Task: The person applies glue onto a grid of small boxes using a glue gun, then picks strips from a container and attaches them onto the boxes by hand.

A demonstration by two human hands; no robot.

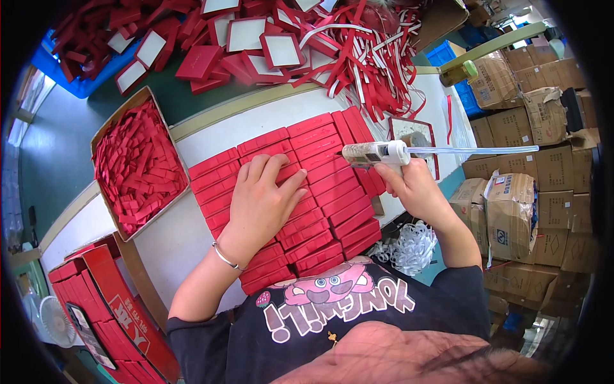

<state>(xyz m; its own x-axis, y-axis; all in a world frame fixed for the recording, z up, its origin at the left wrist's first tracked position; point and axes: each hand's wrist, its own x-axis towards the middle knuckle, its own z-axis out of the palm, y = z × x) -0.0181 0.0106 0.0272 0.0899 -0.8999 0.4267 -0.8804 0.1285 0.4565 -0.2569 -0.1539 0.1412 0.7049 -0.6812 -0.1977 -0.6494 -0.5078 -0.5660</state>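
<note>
Rows of narrow red boxes [336, 203] stand packed together on the white table in front of me. My left hand [262, 195] rests on top of them, fingers apart, fingertips touching the box edges; whatever lies beneath the palm is hidden. A bracelet circles that wrist. In my right hand [416, 185] is a white hot glue gun [374, 153], its nozzle pointing left over the back rows of boxes. A long clear glue stick [473, 150] sticks out of its rear. Some of the nearer boxes carry red ribbon strips or bows on their sides.
At left, a carton [174, 137] holds many red ribbon pieces [137, 166]. Red boxes with white insides [246, 34] and tangled red and white ribbons [377, 70] pile up at the back. A red case [131, 313] stands lower left; cardboard cartons [511, 214] stack up at right.
</note>
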